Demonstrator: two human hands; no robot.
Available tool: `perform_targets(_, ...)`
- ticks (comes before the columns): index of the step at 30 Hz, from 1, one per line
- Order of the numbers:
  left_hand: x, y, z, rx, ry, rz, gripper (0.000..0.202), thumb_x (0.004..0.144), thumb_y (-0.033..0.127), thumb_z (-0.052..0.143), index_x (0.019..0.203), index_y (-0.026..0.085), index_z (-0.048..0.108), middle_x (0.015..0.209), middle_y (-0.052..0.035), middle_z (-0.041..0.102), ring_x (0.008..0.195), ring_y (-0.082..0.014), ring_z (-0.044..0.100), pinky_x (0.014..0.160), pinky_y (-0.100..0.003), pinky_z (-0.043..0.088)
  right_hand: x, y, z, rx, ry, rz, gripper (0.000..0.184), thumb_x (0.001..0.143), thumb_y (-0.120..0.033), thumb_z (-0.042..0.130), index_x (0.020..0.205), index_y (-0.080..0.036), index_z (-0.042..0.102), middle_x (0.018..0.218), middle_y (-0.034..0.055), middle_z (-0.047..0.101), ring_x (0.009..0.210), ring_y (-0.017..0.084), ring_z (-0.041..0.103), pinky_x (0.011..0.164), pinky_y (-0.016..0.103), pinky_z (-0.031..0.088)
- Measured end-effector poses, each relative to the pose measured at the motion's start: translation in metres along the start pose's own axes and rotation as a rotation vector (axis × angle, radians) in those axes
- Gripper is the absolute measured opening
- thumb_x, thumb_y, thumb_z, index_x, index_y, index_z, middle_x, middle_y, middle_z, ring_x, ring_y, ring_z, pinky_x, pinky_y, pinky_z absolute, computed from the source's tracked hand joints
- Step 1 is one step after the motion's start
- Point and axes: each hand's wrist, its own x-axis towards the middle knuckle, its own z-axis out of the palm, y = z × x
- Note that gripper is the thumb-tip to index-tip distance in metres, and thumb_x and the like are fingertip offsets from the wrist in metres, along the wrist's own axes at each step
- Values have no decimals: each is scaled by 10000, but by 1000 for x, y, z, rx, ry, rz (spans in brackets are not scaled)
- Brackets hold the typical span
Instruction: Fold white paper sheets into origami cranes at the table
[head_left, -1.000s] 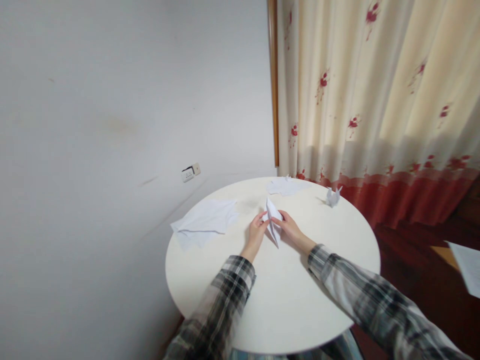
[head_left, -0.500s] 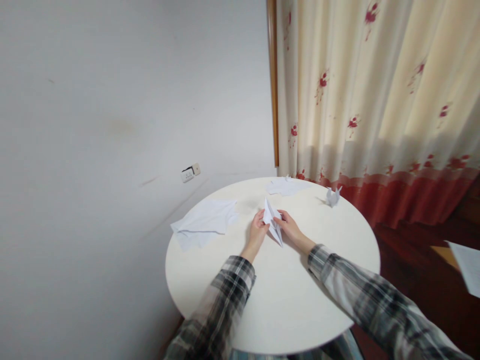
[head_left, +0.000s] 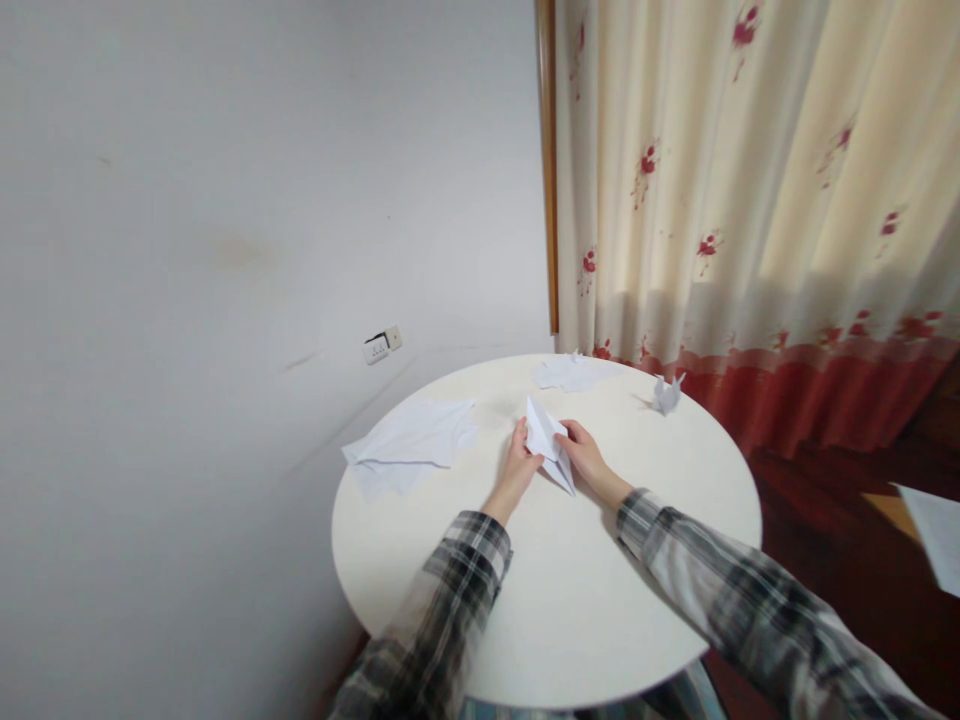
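Note:
Between my hands is a folded white paper, narrow and pointed at its far and near ends. My left hand grips its left edge, thumb on top and fingers along the side. My right hand pinches the right edge, with the thumb lying on the upper face. The paper is held just over the round white table; whether it touches the top I cannot tell. My fingertips beneath the paper are hidden.
Loose white sheets lie overlapping at the table's left. More paper rests at the far edge, and a folded paper figure stands at the far right. A wall borders the left side; a flowered curtain hangs behind.
The folded paper has turned slightly in my hands, showing a broader flat face, and its near point has shifted right. Both hands keep their grip and have barely moved.

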Motion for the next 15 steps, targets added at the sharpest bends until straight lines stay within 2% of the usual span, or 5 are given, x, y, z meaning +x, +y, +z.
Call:
perform_targets(4,1,-3,-1,1,11,-24,839,511,-50,524,1289,193,327,1130,-111,553,907,-180,588,721,-272,494,0,-3,-2,-22,23,-24,134,646,-280,530,732,-185,570,703,-17,577,685,149,497,669,271,386)
perform_targets(8,2,-3,-1,52,28,-17,761,527,-36,538,1233,190,366,1050,-85,568,738,-126,592,636,-245,484,-2,-10,-2,-31,36,-55,113,664,-286,526,707,-185,553,696,-12,569,690,152,503,657,267,395)
perform_targets(11,1,0,0,147,72,72,560,550,-23,530,1072,174,473,957,-49,592,692,-103,570,610,-218,459,-7,-20,0,0,24,-83,138,684,-285,527,777,-189,559,764,13,589,729,164,528,664,277,419)
perform_targets(15,-3,6,0,278,150,179,245,627,57,543,845,168,531,783,-5,585,669,-103,543,594,-204,425,-11,-32,0,-25,81,-176,106,692,-265,530,770,-198,557,1010,67,580,935,198,524,738,305,433)
